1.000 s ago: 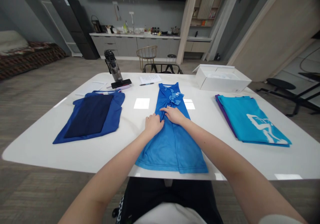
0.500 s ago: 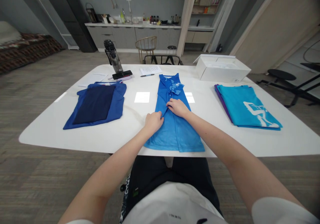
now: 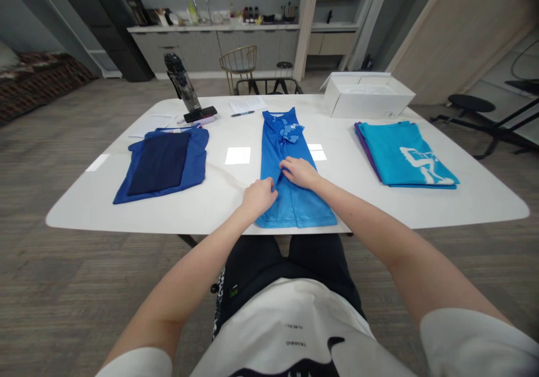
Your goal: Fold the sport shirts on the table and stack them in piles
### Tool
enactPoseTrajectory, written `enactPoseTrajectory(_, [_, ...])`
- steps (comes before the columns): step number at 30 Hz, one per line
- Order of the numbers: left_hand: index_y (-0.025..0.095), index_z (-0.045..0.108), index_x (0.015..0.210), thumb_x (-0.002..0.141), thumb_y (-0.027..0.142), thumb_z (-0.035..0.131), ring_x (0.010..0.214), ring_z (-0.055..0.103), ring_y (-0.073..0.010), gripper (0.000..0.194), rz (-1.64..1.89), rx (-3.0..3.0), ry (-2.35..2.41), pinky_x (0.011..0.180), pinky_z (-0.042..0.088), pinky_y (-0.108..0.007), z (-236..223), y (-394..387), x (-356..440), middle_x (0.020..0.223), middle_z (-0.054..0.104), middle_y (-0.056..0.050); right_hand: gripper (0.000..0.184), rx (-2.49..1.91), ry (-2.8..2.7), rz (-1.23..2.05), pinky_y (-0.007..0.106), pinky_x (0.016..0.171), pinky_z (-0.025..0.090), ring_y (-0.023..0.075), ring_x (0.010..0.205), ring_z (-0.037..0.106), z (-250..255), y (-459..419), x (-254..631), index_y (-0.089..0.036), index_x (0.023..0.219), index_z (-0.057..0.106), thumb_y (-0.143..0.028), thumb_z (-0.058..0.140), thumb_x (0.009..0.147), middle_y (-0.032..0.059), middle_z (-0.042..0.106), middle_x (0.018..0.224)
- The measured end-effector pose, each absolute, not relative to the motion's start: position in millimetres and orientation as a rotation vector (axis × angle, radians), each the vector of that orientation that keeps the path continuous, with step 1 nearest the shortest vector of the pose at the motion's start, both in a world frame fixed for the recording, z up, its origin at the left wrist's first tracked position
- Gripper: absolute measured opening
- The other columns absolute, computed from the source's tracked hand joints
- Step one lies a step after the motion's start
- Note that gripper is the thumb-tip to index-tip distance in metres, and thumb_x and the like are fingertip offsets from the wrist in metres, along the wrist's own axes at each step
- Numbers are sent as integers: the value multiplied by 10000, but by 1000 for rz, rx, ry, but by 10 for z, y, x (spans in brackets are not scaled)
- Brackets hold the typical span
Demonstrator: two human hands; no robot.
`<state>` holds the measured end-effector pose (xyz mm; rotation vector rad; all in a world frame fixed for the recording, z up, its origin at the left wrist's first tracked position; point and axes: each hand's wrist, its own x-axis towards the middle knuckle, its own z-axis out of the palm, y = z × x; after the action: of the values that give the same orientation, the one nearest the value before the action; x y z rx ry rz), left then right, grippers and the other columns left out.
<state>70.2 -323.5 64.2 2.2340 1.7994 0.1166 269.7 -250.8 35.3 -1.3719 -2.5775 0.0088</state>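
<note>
Blue shirt [image 3: 295,211] under both hands, center frame.
Your left hand [image 3: 259,197] closes on its edge, fingers curled; your right hand [image 3: 300,173] lies open, flat on the cloth.

Gap btwn dk-blue shirt [image 3: 196,158], blue shirt [image 3: 273,152]

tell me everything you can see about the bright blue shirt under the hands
The bright blue shirt is a thin, faintly sheeny, synthetic-looking garment with a pale print near its far end. It lies folded lengthwise into a long strip, flat on the white table, its hem at the near edge. The right hand rests on top; the left hand touches its left edge.
</note>
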Motion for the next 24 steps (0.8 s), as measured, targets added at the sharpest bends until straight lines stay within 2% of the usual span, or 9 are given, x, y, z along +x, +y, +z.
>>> enactPoseTrajectory(3, [241,703,1089,937,364,555,972,731,-283,246,190,2181,1743,836,553,-365,673,-3268,766,1028,763,-104,250,-1323,-2604,63,307,801,411,237,1016,638,338,-2684,2711,-249,1237,667,-277,572,1007,78,664,1160])
enactPoseTrajectory(6, [237,727,1028,928,393,561,1001,728,-278,249,200,2155,1669,849,553,-353,657,-3304,804,1024,772,-100,245,-1302,-2597,89,288,785,415,217,997,646,276,-2874,2695,-275,1229,680,-263,572,1008,54,664,1152])
enactPoseTrajectory(10, [229,741,1033,902,388,573,1020,729,-307,266,68,2221,1748,848,559,-382,639,-3455,789,1080,765,-127,199,-1335,-2580,104,281,763,411,207,962,648,222,-3026,2685,-255,1138,706,-247,547,1018,54,671,1126])
enactPoseTrajectory(15, [170,739,1036,919,343,534,1050,721,-329,293,-105,2413,1749,932,534,-423,731,-3703,738,1089,758,-176,239,-1413,-2513,43,297,767,410,215,920,644,258,-3067,2728,-243,1149,688,-202,493,1017,62,673,1123])
enactPoseTrajectory(18, [181,730,1062,949,354,502,1008,730,-332,308,6,2409,1733,894,541,-420,790,-3781,768,1040,763,-166,256,-1407,-2509,14,305,764,408,222,911,641,305,-3081,2782,-236,1128,687,-180,468,1009,67,668,1104])
enactPoseTrajectory(21, [227,690,1163,945,333,537,975,735,-318,286,155,2344,1696,818,551,-381,786,-3818,859,1042,763,-133,244,-1390,-2502,37,301,776,414,227,932,637,338,-3131,2842,-229,1147,681,-179,509,980,70,660,1116])
enactPoseTrajectory(24, [250,676,1160,946,289,571,1010,725,-295,241,253,2326,1637,855,542,-364,716,-3844,968,1046,765,-101,318,-1345,-2545,87,289,794,417,227,969,632,346,-3220,2880,-239,1233,669,-167,563,941,69,647,1161])
